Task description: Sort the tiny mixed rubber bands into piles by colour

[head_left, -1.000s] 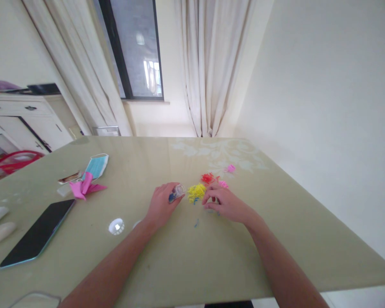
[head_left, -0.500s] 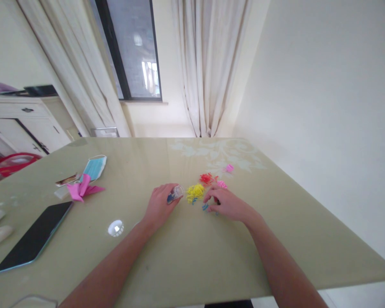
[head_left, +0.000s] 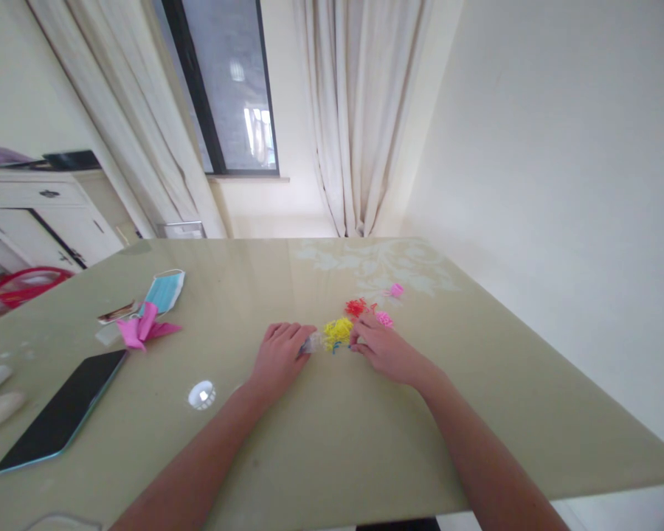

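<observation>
My left hand point(head_left: 281, 355) lies on the table, closed around a small clear container point(head_left: 314, 342) that is tipped on its side. Blue shows inside near the thumb, and the container's open end points right. Just past it sits a pile of thin yellow pieces point(head_left: 338, 333), with a few small blue pieces point(head_left: 337, 346) at its near edge. My right hand point(head_left: 381, 349) is at the pile's right side, thumb and fingers pinched together. A speck of blue shows at its fingertips, too small to make out.
Red pieces point(head_left: 356, 307) and pink pieces point(head_left: 384, 319) lie behind my right hand, and another pink clump point(head_left: 397, 290) farther back. Leftward are a clear dome point(head_left: 201, 395), a dark tablet point(head_left: 63, 409), folded pink paper point(head_left: 144, 327) and a blue face mask point(head_left: 166, 290). A wall borders the right.
My right hand has shifted slightly left and its fingers have closed. The blue pieces under it no longer show there. My left hand has turned the container lower, its open end toward the yellow pile.
</observation>
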Demonstrator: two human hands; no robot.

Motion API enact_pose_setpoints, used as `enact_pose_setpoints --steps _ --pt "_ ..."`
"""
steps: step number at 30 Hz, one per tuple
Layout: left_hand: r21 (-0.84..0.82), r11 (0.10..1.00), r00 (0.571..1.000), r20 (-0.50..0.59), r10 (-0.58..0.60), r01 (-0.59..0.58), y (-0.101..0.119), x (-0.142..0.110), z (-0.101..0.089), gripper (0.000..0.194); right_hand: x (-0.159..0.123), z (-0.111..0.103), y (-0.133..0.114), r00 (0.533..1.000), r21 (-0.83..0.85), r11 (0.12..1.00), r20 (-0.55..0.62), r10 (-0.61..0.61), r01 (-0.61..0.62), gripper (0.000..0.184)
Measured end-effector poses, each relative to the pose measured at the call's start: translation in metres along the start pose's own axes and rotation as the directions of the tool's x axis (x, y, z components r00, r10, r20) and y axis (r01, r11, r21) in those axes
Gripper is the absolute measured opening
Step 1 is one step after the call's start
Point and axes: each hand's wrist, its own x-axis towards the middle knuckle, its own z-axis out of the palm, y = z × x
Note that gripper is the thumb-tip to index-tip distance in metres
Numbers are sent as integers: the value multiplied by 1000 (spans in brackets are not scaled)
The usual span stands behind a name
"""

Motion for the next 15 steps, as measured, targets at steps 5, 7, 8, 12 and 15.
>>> enact_pose_setpoints --steps 5,7,8,12,15 --pt "19 998 997 52 55 -56 7 -1 3 37 8 9 -17 993 186 981 -117 -30 51 8" --pt "38 997 997 40 66 -68 7 -1 4 35 10 16 -23 986 192 978 -155 -54 84 9" --pt "52 996 997 33 69 -71 6 -2 4 35 11 19 -25 981 196 976 -186 -54 91 9" --pt "96 992 996 33 82 -85 6 -1 4 37 14 26 -26 957 254 965 -291 8 69 10" --pt "83 992 995 41 87 -91 9 -1 3 38 14 26 -26 955 253 964 -298 1 78 16"
